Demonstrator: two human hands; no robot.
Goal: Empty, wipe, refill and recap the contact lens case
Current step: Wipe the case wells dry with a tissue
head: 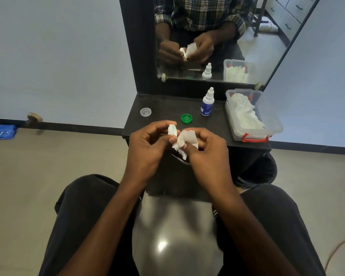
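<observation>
Green cap point(186, 118), clear cap point(145, 111), bottle point(207, 102) beside, perhaps, tissue box point(253, 134).

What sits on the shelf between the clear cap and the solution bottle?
In the head view, only the green cap lies between the clear cap and the solution bottle, nearer the bottle and the front edge.

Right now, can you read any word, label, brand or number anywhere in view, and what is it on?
Nothing can be read.
Dropper bottle: blue label with pale print, too blurred to read.
Blue bag on the floor: white marks, too small to read.
Green cap, clear cap and tissue box: no print visible.
</observation>
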